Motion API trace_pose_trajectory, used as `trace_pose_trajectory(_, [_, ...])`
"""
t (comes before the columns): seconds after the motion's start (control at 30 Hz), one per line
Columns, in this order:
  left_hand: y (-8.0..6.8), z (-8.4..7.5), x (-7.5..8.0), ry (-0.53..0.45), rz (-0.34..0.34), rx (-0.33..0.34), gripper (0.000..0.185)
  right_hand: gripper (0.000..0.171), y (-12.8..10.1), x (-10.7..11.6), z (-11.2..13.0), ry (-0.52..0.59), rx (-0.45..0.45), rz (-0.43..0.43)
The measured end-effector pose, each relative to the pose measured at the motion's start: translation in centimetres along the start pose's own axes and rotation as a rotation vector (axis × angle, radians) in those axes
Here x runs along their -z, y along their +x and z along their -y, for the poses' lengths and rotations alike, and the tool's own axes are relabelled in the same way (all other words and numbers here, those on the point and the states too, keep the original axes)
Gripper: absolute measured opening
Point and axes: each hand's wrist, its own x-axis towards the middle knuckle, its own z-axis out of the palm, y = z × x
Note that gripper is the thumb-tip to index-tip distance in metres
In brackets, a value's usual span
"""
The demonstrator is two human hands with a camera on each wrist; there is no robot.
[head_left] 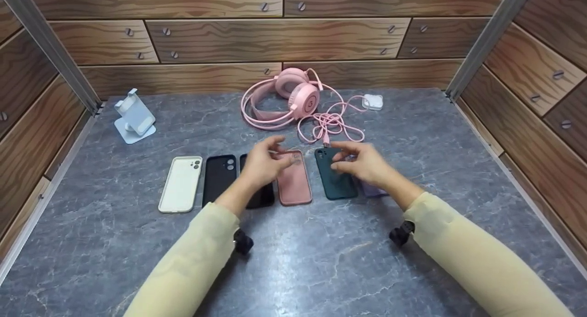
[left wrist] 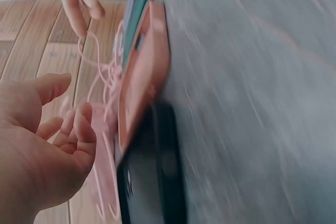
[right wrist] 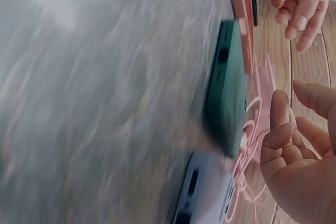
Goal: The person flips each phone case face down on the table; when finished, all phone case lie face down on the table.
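The pink phone case [head_left: 294, 178] lay flat on the grey marbled tabletop [head_left: 321, 262], in the middle of a row of cases, and serves here as the landmark. The left hand [head_left: 263, 163] hovered over its upper left corner with the fingers loosely curled and spread, gripping nothing; the left wrist view showed the palm open with a clear gap to the case [left wrist: 140, 72]. Whether a fingertip brushed the case could not be told.

Just right of the pink case lay the dark green phone case [head_left: 334, 177]. The right hand [head_left: 364, 163] hung over its upper right part, fingers relaxed and slightly bent, holding nothing; the right wrist view showed it apart from the green case [right wrist: 227, 87]. Right of that again, mostly hidden under the right hand, lay a pale lilac case [head_left: 372, 191].

Just left of the pink case, a black case [head_left: 261, 195] lay partly covered by the left wrist, then a second black case [head_left: 219, 178], then a white case [head_left: 181, 184] at the row's far left end.

Behind the pink case, near the wooden wall, sat pink headphones [head_left: 293, 94], their pink cable [head_left: 332, 124] coiled toward the green case's top, and a small white box [head_left: 372, 101] lay farther right. Well away to the back left stood a light blue phone stand [head_left: 134, 117].
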Motion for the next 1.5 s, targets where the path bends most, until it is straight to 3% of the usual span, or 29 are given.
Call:
trace_pose_trajectory(0.23, [-0.2,1.5,1.3,0.06,-0.001,0.029,0.056,0.058,1.0,-2.1,1.1,0.062,0.018,0.014])
trace_pose_trajectory(0.63, [-0.1,2.6,1.2,0.034,0.043,0.064,0.058,0.054,2.3,-5.0,1.0,0.1,0.079,0.033])
trace_pose_trajectory(0.87, [-0.1,3.4,1.6,0.082,0.061,0.061,0.058,0.056,2.6,-5.5,0.2,0.112,0.052,0.068])
trace_pose_trajectory(1.5, [-0.7,4.0,1.3,0.261,0.072,0.016,0.061,0.061,3.0,-5.9,-0.2,-0.004,0.025,0.101])
